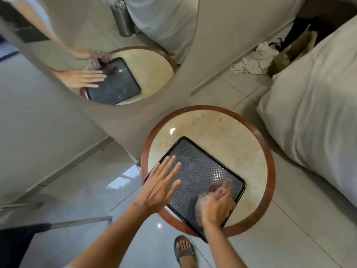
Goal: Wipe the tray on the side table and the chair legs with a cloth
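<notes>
Head view, read left to right. Round wall mirror, upper left: reflected the tray, both hands and a bunched cloth. Left hand: laid flat on the near-left part of the tray, fingers released and spread, palm down, gripping nothing. Tray: black, patterned, set at an angle on the round side table, its near corner overhanging the wooden rim. Right hand: blurred, fingers curled over and grasping the reddish cloth, pressed to the tray's near-right part. Sandalled foot: planted on the tiled floor just below the table. Bed corner with white bedding: at the far right.
</notes>
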